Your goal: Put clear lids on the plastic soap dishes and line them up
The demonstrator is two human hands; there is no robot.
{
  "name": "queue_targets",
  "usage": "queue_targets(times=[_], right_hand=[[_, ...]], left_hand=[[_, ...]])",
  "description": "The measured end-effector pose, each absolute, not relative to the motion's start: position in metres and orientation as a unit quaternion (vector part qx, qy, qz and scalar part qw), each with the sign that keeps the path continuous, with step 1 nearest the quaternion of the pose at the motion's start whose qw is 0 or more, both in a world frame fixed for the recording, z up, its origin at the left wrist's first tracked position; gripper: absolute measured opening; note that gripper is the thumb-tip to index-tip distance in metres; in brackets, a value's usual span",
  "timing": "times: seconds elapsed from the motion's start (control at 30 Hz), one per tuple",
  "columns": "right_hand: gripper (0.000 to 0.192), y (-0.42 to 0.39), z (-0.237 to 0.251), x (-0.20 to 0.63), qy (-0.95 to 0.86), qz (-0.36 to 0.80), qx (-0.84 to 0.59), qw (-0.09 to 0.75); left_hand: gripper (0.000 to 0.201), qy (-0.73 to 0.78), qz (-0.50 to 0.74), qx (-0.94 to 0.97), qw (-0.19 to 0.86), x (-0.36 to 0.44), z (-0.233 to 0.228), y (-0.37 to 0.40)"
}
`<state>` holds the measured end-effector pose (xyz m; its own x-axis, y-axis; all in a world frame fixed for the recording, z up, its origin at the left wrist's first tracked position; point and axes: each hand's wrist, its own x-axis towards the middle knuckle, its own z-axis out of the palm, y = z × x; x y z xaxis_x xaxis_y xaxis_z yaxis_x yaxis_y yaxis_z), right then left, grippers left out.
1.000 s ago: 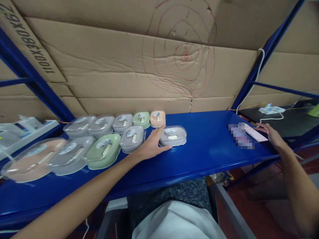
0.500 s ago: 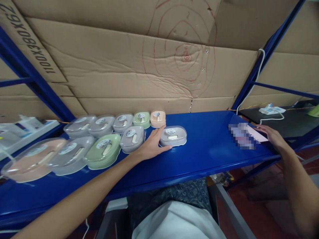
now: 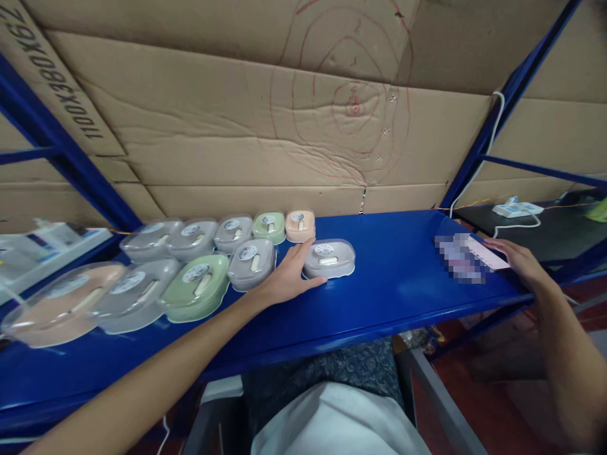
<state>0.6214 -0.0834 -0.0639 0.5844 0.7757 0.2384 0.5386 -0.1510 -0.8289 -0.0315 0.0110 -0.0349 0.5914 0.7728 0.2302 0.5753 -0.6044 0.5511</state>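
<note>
An oval lunch box point(image 3: 334, 268) with a grey base and clear lid sits on the blue shelf point(image 3: 379, 297). My left hand point(image 3: 291, 278) is at its left end, fingers and thumb spread, the fingers along the far side and the thumb along the near side. Far to the right, my right hand point(image 3: 521, 262) lies at the right edge of a flat pink card-like piece point(image 3: 488, 254). Its fingers reach to the far corner; their grip is unclear. A pixelated patch point(image 3: 459, 259) hides what lies left of the pink piece.
Several similar boxes stand in two rows on the left, including a green one point(image 3: 196, 291) and a peach one point(image 3: 300, 226). Cardboard point(image 3: 213, 114) with red rings backs the shelf. Blue posts point(image 3: 512, 95) rise at both sides. A white power strip point(image 3: 516, 210) lies beyond.
</note>
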Motion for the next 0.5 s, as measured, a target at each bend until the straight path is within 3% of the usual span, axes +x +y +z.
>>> queue_targets(times=[0.5], right_hand=[[0.033, -0.087, -0.055, 0.607, -0.435, 0.115, -0.756, 0.475]], left_hand=[[0.098, 0.39, 0.229, 0.866, 0.213, -0.031, -0.036, 0.012]])
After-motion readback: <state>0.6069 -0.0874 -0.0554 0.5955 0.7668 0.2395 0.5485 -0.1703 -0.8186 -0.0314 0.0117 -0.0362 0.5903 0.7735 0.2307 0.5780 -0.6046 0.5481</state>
